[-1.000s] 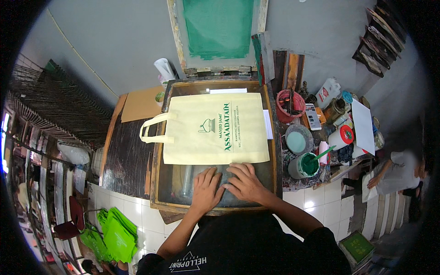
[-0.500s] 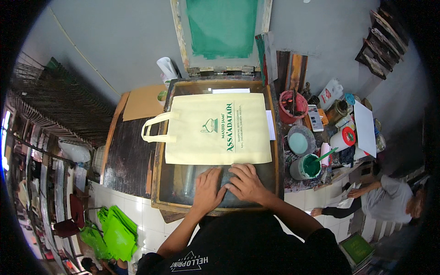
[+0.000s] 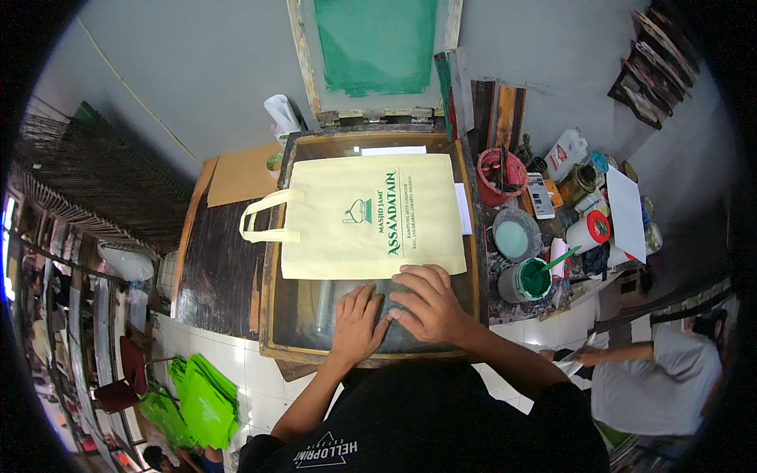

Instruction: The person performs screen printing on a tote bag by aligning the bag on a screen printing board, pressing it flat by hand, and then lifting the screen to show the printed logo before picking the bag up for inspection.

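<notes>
A cream tote bag (image 3: 331,229) with a green print lies flat across the wood-framed glass-topped box (image 3: 268,335), its handle loop pointing left. My left hand (image 3: 359,323) rests on the glass just below the bag's near edge, fingers stretched out and holding nothing. Beside it, my right hand (image 3: 426,306) has its fingers laid out on the near edge of the bag, close to the right corner. The two thumbs nearly meet. Beyond the box a screen-printing frame (image 3: 377,47) with a green-coated mesh stands raised on hinges.
To the right, an ink-stained table holds a green ink tub (image 3: 527,281) with a stick, a pale bowl (image 3: 514,236), a red bucket (image 3: 500,177) and a phone (image 3: 540,195). Brown cardboard (image 3: 240,180) lies left. Bright green bags (image 3: 206,402) are piled lower left. A co-worker (image 3: 650,374) bends at the right.
My right hand has moved slightly up, its fingers now further onto the bag's near edge. My left hand stays put. The co-worker at right has moved nearer, and the view has shifted slightly.
</notes>
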`<state>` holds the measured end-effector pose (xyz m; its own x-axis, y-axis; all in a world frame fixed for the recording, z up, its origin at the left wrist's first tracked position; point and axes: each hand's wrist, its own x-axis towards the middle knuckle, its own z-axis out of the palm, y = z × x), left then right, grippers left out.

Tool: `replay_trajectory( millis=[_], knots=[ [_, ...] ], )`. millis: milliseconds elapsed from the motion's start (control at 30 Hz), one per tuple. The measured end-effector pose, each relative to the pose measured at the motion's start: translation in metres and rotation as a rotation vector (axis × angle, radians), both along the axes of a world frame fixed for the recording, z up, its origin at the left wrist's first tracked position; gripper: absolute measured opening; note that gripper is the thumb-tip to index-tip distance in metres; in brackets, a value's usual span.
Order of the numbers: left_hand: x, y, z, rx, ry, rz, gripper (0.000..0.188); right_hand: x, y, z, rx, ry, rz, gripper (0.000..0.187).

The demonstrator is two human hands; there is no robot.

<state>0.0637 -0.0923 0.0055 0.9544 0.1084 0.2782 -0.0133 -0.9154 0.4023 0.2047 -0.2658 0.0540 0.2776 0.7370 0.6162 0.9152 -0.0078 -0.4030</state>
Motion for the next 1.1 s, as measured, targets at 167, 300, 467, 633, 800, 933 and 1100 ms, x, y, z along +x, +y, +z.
replay_trajectory(
  millis=[167,300,467,633,800,933,1100],
  knots=[
    [0.002,-0.001,-0.003,-0.060,-0.017,-0.002,0.054,-0.012,-0.006,-0.045,-0.204,0.018,-0.052,0.028],
    [0.002,-0.001,0.001,-0.097,-0.021,0.013,0.055,-0.007,-0.005,-0.052,-0.117,-0.032,-0.037,0.028],
    [0.002,-0.001,-0.003,-0.050,-0.010,0.003,0.058,-0.006,-0.003,-0.057,-0.115,0.017,-0.015,0.027],
    [0.001,-0.002,-0.002,-0.057,0.005,0.022,0.054,-0.005,-0.003,-0.048,-0.107,0.062,-0.007,0.026],
    [0.001,-0.001,-0.003,-0.012,0.020,-0.001,0.051,-0.013,-0.003,-0.035,-0.080,0.035,-0.024,0.025],
    [0.000,0.000,-0.004,-0.014,0.024,-0.003,0.051,-0.015,-0.005,-0.048,-0.113,0.000,0.002,0.023],
    [0.002,-0.003,0.002,-0.086,0.011,0.041,0.050,-0.016,-0.002,-0.046,-0.086,0.026,-0.009,0.022]
  ],
)
